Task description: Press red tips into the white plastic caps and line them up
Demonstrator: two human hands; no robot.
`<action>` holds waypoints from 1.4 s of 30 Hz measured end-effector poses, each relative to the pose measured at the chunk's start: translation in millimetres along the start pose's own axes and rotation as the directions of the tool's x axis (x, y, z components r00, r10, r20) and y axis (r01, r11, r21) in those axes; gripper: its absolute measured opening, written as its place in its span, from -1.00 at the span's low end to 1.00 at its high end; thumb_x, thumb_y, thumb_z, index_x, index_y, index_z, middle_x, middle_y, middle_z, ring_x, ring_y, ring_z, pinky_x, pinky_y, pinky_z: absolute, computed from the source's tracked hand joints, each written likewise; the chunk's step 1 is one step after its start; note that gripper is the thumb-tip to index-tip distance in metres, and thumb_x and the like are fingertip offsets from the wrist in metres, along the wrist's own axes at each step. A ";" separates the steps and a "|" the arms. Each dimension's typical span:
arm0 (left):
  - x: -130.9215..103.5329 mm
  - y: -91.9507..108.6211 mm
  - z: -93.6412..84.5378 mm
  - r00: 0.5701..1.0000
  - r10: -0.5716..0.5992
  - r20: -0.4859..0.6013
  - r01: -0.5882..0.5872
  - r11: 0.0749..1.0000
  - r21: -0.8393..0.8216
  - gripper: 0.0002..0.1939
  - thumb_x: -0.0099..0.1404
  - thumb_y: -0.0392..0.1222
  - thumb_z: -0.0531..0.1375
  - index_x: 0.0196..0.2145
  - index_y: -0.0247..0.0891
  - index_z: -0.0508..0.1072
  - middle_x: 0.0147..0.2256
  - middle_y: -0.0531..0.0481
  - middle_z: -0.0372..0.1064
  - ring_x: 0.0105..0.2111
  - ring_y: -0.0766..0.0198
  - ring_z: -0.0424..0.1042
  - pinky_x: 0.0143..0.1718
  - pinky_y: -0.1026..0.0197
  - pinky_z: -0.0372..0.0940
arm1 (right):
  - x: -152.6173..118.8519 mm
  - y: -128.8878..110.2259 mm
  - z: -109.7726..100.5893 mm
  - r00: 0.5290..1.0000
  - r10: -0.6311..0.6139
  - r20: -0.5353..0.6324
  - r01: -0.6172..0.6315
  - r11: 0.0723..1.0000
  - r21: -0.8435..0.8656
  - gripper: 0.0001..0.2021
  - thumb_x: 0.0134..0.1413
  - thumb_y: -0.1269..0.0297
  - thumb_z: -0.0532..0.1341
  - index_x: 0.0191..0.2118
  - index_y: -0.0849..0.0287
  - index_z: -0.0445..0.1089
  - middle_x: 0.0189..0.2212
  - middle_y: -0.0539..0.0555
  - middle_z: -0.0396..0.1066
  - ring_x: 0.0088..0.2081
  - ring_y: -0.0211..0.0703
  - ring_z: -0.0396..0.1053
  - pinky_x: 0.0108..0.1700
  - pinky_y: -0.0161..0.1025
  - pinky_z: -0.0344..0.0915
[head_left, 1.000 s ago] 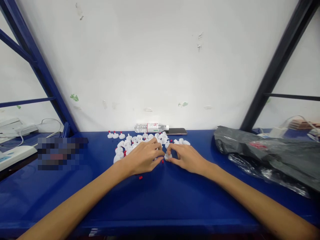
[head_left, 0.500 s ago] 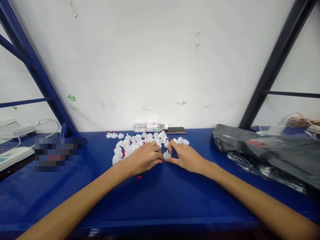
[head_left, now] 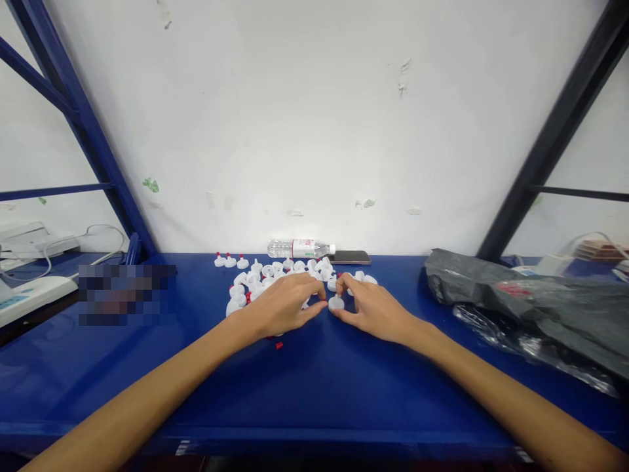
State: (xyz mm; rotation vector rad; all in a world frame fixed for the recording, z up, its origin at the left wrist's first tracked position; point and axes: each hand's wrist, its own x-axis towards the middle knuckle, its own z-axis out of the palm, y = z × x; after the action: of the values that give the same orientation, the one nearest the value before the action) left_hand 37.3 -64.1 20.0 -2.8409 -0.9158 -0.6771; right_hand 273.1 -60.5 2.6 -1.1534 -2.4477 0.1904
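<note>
My right hand [head_left: 376, 308] pinches a white round cap with a narrow stem [head_left: 336, 303] between thumb and fingers, low over the blue table [head_left: 314, 387]. Just left of it, my left hand [head_left: 287, 303] has its thumb and index finger brought together; a hint of red shows at the tips, too small to make out. A pile of white caps [head_left: 236, 303] lies behind and beside my left hand, partly hidden by it. Three white caps with red tips [head_left: 229, 261] stand in a row at the back left. A small red piece [head_left: 279, 345] lies in front of my left wrist.
Against the wall lie a clear bottle [head_left: 304, 248] and a phone [head_left: 351, 257]. Grey plastic bags [head_left: 515, 295] cover the right side. A white device with cables [head_left: 37, 298] sits at the far left, near a blue frame post [head_left: 93, 137].
My left hand has drawn slightly up relative to the white cap in my right hand, and its thumb and index now arch more apart behind their tips. The whole view has shifted slightly.
</note>
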 end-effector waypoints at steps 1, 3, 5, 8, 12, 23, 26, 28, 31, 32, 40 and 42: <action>0.3 0.9 -1.6 0.999 -0.026 -0.028 0.026 0.999 -0.019 -0.89 0.41 -0.19 0.17 -0.19 -0.24 0.47 -0.30 -0.01 0.49 -0.32 0.23 0.44 -0.25 0.19 0.26 | -0.4 -0.9 -0.6 1.000 -0.006 0.004 0.006 1.000 0.007 -0.78 0.24 0.14 0.19 -0.10 0.09 0.20 -0.29 0.01 0.47 -0.45 -0.20 0.36 -0.37 -0.27 0.09; 0.8 1.6 -3.3 0.996 -0.057 -0.074 0.053 0.997 -0.061 -0.93 0.37 -0.24 0.19 -0.22 -0.24 0.48 -0.36 0.04 0.49 -0.41 0.28 0.43 -0.32 0.23 0.25 | -1.2 -2.2 -1.5 1.000 -0.021 0.016 0.021 1.000 0.015 -0.77 0.23 0.14 0.19 -0.08 0.09 0.20 -0.26 0.02 0.49 -0.46 -0.20 0.37 -0.37 -0.27 0.11; 1.2 0.7 -2.4 0.993 -0.049 -0.110 0.038 0.995 -0.095 -0.94 0.37 -0.26 0.21 -0.23 -0.24 0.49 -0.37 0.05 0.51 -0.42 0.31 0.44 -0.33 0.25 0.25 | -1.8 -3.2 -1.7 0.999 -0.031 0.032 0.031 0.999 0.021 -0.74 0.22 0.14 0.20 -0.06 0.09 0.20 -0.24 0.03 0.51 -0.45 -0.19 0.39 -0.37 -0.27 0.12; 1.1 -2.6 2.5 0.992 -0.004 -0.123 -0.013 0.991 -0.134 -0.90 0.42 -0.24 0.18 -0.17 -0.23 0.51 -0.27 0.00 0.55 -0.31 0.29 0.48 -0.24 0.24 0.29 | -2.6 -5.1 -1.2 0.998 -0.047 0.035 0.046 0.998 0.039 -0.69 0.22 0.14 0.22 0.00 0.08 0.19 -0.19 0.03 0.53 -0.45 -0.19 0.40 -0.36 -0.26 0.15; 0.0 -4.7 8.2 0.994 0.038 -0.104 -0.055 0.985 -0.165 -0.84 0.46 -0.22 0.13 -0.13 -0.21 0.52 -0.19 -0.01 0.57 -0.18 0.25 0.49 -0.12 0.20 0.29 | -3.7 -8.5 -1.1 0.996 -0.082 0.040 0.079 0.994 0.076 -0.53 0.22 0.16 0.22 0.18 0.03 0.11 -0.10 0.01 0.54 -0.45 -0.19 0.43 -0.34 -0.26 0.19; -1.0 1.4 7.0 1.000 0.012 -0.007 -0.013 0.969 -0.247 -0.78 0.47 -0.20 0.11 -0.14 -0.23 0.58 -0.17 -0.07 0.51 -0.21 0.26 0.48 -0.16 0.21 0.32 | -4.8 -10.6 1.6 0.996 -0.087 0.034 0.083 0.991 0.109 -0.22 0.19 0.18 0.24 0.42 -0.01 -0.14 -0.11 0.03 0.57 -0.37 -0.09 0.51 -0.25 -0.21 0.29; -0.5 2.1 7.9 1.000 0.005 -0.021 -0.010 0.965 -0.262 -0.79 0.47 -0.19 0.12 -0.13 -0.21 0.58 -0.18 -0.06 0.52 -0.21 0.26 0.48 -0.17 0.21 0.31 | -4.9 -11.9 1.6 0.995 -0.093 0.020 0.090 0.991 0.098 -0.23 0.19 0.17 0.24 0.42 -0.02 -0.12 -0.11 0.02 0.58 -0.39 -0.10 0.51 -0.25 -0.21 0.30; -0.1 3.2 8.4 1.000 0.005 -0.018 -0.010 0.965 -0.264 -0.79 0.46 -0.20 0.13 -0.14 -0.21 0.58 -0.19 -0.07 0.51 -0.22 0.26 0.48 -0.19 0.22 0.32 | -5.0 -12.7 1.9 0.995 -0.098 0.004 0.097 0.991 0.087 -0.23 0.18 0.17 0.24 0.42 -0.02 -0.11 -0.11 0.03 0.58 -0.41 -0.11 0.50 -0.24 -0.20 0.31; 0.1 4.7 9.0 1.000 0.012 -0.010 -0.014 0.958 -0.285 -0.79 0.46 -0.22 0.13 -0.15 -0.21 0.59 -0.16 -0.08 0.52 -0.19 0.25 0.50 -0.18 0.22 0.34 | -5.1 -13.6 2.2 0.995 -0.095 -0.009 0.096 0.991 0.091 -0.23 0.17 0.17 0.25 0.41 -0.01 -0.11 -0.11 0.03 0.58 -0.43 -0.12 0.50 -0.25 -0.21 0.31; 0.1 4.9 9.3 1.000 0.012 -0.012 -0.015 0.954 -0.300 -0.79 0.46 -0.23 0.13 -0.14 -0.20 0.59 -0.13 -0.08 0.53 -0.17 0.25 0.51 -0.16 0.22 0.35 | -5.2 -13.8 2.0 0.996 -0.090 -0.011 0.091 0.991 0.098 -0.22 0.16 0.17 0.25 0.41 -0.02 -0.11 -0.12 0.03 0.58 -0.44 -0.12 0.49 -0.26 -0.21 0.31; 0.8 7.5 10.7 0.991 -0.071 -0.111 0.019 0.908 -0.418 -0.79 0.39 -0.27 0.22 -0.06 -0.18 0.59 -0.14 -0.02 0.61 -0.23 0.27 0.56 -0.23 0.23 0.41 | -6.2 -15.0 -2.4 0.996 -0.058 -0.061 0.069 0.978 0.195 -0.24 0.16 0.12 0.29 0.39 -0.06 -0.06 -0.08 0.07 0.56 -0.50 -0.21 0.42 -0.32 -0.22 0.30; 2.4 10.6 5.5 0.988 -0.085 -0.128 0.018 0.891 -0.454 -0.78 0.39 -0.27 0.22 -0.05 -0.16 0.59 -0.15 -0.03 0.61 -0.23 0.27 0.55 -0.27 0.24 0.41 | -5.8 -15.3 -3.3 0.996 -0.052 -0.069 0.066 0.972 0.224 -0.24 0.18 0.11 0.28 0.39 -0.07 -0.07 -0.06 0.08 0.55 -0.51 -0.23 0.42 -0.32 -0.22 0.32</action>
State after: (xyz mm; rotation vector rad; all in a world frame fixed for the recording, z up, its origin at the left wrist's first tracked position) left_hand 47.3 -70.3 16.7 -3.1044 -0.9131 -1.2354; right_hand 267.0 -75.0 8.2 -0.9721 -2.3310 0.3985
